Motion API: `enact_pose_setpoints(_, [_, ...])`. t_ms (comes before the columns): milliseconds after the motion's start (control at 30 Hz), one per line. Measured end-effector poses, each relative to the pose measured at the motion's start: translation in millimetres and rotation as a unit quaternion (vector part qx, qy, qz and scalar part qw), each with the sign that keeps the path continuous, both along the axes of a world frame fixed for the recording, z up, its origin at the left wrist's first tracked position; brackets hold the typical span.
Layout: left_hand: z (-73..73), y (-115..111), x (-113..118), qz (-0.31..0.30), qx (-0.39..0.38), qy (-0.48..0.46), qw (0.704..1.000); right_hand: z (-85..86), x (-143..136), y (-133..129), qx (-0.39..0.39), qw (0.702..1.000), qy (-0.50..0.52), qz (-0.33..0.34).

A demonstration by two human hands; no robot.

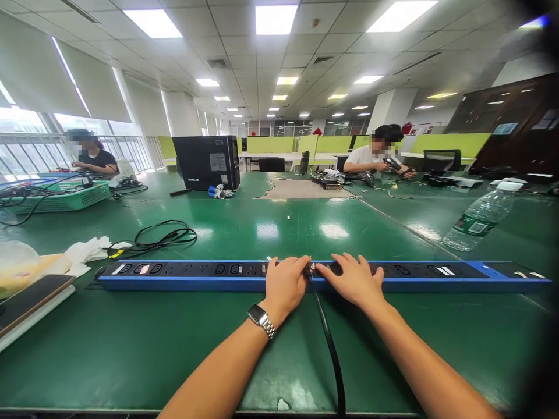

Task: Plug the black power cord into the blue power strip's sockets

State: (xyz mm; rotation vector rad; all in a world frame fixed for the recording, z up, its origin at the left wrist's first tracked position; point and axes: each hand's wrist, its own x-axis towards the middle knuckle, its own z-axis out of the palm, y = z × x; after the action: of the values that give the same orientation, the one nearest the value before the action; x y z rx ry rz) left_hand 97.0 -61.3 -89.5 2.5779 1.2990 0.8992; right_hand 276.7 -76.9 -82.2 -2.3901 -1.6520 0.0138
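A long blue and black power strip (187, 283) lies across the green table (183, 337). Near its middle, my left hand (286, 283) rests on the strip, thumb and fingers bent towards the end of a black cable (328, 337). From the right, my right hand (356, 279) reaches to the same spot, its thumb or index tip by the cable's end and its other fingers spread over the strip. The cable runs from between the hands down to the table's front edge. Its plug is mostly hidden by my fingertips.
Coiled black cable (168, 235) lies behind the strip's left part. A phone (32, 302) and tissues (89, 255) are at the left, a water bottle (480, 215) at the right. Farther back stand a green basket (72, 198) and a black computer case (205, 163). Two people sit beyond.
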Motion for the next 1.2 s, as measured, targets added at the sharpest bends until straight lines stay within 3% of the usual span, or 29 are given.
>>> enact_pose_setpoints(333, [-5.9, 0.3, -0.4, -0.008, 0.034, 0.001, 0.999, -1.5, -25.4, -2.8, 0.015, 1.0, 0.024, 0.007])
enact_pose_setpoints(567, [14.5, 1.3, -14.3, 0.052, 0.058, -0.19, 0.979, -3.1, -25.2, -5.3, 0.035, 0.999, 0.035, 0.01])
enact_pose_setpoints(833, [2.8, 8.3, -77.2, 0.075, 0.015, -0.044, 0.996, -4.6, -26.6, -6.5, 0.03, 0.999, 0.025, 0.014])
enact_pose_setpoints(1200, [14.1, 8.7, -90.1, 0.031, 0.002, -0.026, 0.999, -7.8, -27.4, -8.6, 0.032, 0.999, -0.019, 0.024])
